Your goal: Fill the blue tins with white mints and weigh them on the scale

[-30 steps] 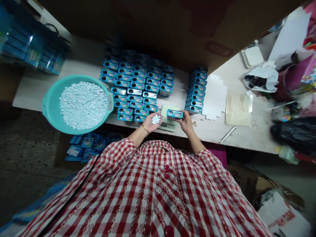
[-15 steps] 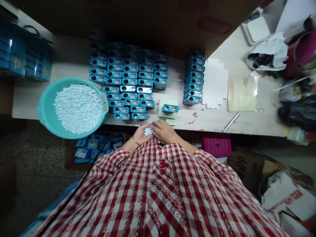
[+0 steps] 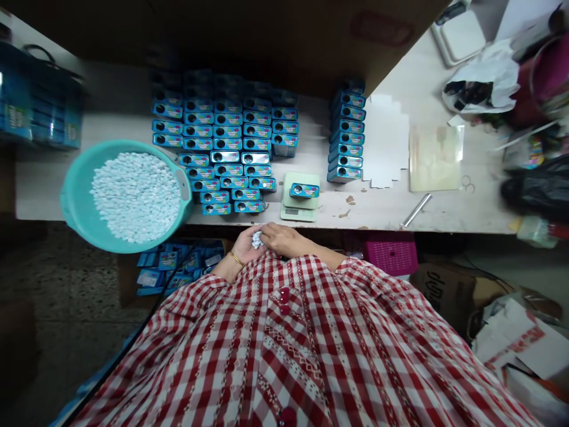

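White pellets cupped in left hand, right hand adjoining.

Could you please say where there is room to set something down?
Bare worktop, save brown marks, shows between the scale and metal tube, and between the tin block and tin column. Left of the scale, the tin block and turquoise bowl crowd it.

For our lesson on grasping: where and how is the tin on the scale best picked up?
Probably by the right end of the tin, gripped across its long sides, coming from the near right. Its top runs long left to right and is narrow across, and the round opening sits toward the left end, so this leaves it uncovered. The scale supports it from below.
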The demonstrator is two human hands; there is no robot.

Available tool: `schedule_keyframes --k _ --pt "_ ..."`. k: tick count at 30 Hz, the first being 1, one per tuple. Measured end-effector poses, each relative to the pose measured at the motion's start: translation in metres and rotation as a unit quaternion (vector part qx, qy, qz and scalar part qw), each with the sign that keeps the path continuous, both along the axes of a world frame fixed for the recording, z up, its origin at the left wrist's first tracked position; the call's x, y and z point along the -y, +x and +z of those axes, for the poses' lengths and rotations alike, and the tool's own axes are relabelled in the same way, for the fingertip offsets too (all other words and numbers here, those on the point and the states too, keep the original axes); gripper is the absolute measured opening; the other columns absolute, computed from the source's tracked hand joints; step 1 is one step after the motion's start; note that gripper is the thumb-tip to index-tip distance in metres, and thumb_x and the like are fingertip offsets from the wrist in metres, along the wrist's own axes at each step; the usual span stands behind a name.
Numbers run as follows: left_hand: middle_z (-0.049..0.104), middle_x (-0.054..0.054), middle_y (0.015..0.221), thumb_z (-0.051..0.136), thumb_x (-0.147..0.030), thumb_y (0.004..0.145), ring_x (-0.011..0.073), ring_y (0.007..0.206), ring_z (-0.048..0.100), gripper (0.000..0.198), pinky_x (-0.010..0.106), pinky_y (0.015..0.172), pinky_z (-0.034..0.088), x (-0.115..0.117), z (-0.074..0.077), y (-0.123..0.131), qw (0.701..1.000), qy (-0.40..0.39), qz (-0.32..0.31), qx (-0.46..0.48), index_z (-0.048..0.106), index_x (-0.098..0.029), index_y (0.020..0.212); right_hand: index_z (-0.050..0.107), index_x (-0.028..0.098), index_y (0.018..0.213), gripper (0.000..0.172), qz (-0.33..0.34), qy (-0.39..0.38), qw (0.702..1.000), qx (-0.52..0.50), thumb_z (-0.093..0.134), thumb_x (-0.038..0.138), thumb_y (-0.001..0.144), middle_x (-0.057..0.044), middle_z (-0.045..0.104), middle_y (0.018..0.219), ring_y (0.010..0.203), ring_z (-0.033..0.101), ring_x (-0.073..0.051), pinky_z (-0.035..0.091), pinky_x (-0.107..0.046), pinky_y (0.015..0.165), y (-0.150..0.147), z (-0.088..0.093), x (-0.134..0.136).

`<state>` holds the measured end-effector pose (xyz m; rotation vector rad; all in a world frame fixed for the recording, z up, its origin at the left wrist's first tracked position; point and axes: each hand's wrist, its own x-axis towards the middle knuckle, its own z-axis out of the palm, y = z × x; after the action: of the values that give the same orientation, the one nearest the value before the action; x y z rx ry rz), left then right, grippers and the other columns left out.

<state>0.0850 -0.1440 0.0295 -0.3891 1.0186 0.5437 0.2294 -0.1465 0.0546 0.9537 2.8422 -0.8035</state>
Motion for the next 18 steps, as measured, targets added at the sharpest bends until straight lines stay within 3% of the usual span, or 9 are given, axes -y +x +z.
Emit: schedule_keyframes --k 11,15,18 --pt "0.06 0.003 0.053 0.039 -0.013 0.088 0.0137 0.053 0.062 0.026 0.026 0.061 0.055 -0.006 0.003 0.011 1.0 0.004 -0.025 -0.008 0.06 -0.012 0.072 0.061 0.015 0.104 0.019 -0.092 0.0 0.991 -0.098 0.048 0.015 0.09 -0.01 0.062 0.102 0.094 0.056 -0.017 0.05 -0.028 0.075 0.015 -0.019 0.004" --pt "0.068 0.007 0.065 0.04 -0.012 0.088 0.0156 0.067 0.067 0.024 0.028 0.07 0.057 -0.01 0.0 0.014 1.0 0.017 -0.005 -0.019 0.064 -0.01 0.085 0.064 0.016 0.098 0.022 -0.212 0.044 0.958 -0.186 0.044 0.02 0.092 -0.009 0.064 0.097 0.09 0.059 -0.016 0.051 -0.029 0.082 0.039 -0.021 -0.007" --pt "0.07 0.013 0.075 0.041 -0.014 0.088 0.0181 0.074 0.069 0.025 0.027 0.069 0.057 -0.012 0.001 0.016 0.999 0.017 -0.015 -0.039 0.064 -0.007 0.087 0.065 0.017 0.097 0.023 -0.31 0.063 0.929 -0.19 0.044 0.022 0.092 -0.009 0.065 0.094 0.092 0.06 -0.017 0.05 -0.03 0.085 0.064 -0.023 -0.025"
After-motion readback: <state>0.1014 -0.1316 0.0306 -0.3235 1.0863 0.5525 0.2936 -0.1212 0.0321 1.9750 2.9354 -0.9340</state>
